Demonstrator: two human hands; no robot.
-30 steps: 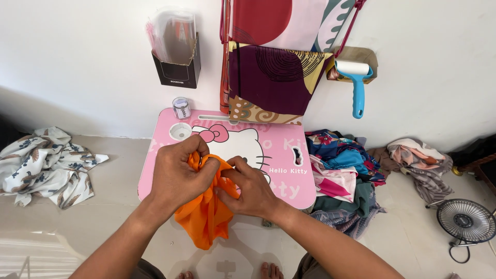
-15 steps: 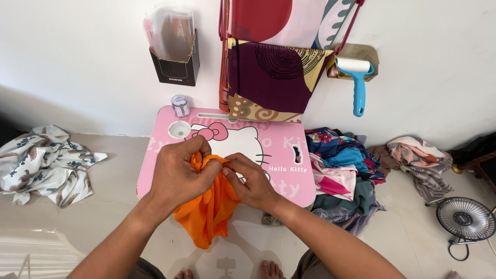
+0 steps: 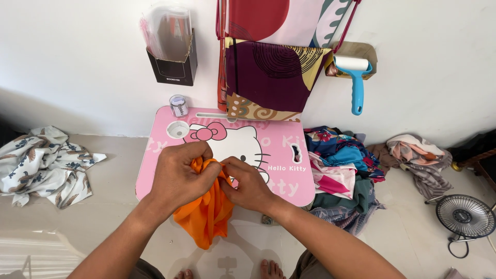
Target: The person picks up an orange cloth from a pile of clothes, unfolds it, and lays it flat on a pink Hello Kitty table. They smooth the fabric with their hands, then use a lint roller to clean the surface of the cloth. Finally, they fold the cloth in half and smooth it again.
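Bright, even daylight; sharp, soft shadows.

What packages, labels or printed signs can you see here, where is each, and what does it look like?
Black holder box: on the wall, upper left, clear sleeves inside, small pale label on its front.
Small jar: back left corner of the pink lap table, clear, white label.
Pink lap table: white cartoon cat, pale lettering.

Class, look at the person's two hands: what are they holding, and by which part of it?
Both the left hand and the right hand pinch an orange cloth at its bunched top edge; the rest hangs below the pink lap table.
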